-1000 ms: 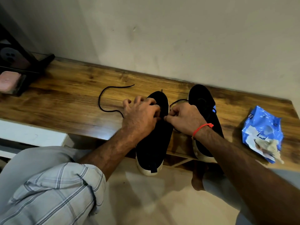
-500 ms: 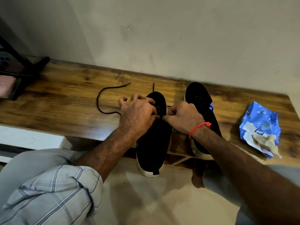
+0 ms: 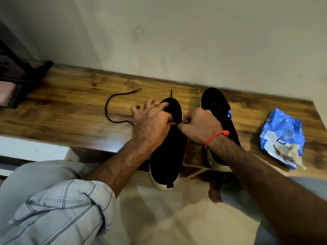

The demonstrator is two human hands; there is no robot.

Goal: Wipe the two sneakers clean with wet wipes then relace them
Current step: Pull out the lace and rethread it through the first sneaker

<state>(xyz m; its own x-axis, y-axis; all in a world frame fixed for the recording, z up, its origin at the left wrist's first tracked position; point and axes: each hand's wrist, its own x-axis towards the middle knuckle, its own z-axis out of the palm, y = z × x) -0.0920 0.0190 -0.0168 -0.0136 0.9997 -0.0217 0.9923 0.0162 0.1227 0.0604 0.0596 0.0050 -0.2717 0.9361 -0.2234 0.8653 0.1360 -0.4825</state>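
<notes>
Both my hands pinch the lace (image 3: pixel 113 110) over the near sneaker (image 3: pixel 168 147), left hand (image 3: pixel 152 124) at nine o'clock, right hand (image 3: pixel 200 126) at three, fingers closed on it to thread eyelets.

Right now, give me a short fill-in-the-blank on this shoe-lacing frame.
1. Both hands work on the ____ sneaker.
2. The wipes pack lies to the ____ of both sneakers.
3. The loose lace on the bench is ____ in colour.
4. The red thread is on the ____ wrist.

Missing: left; right; black; right
</notes>
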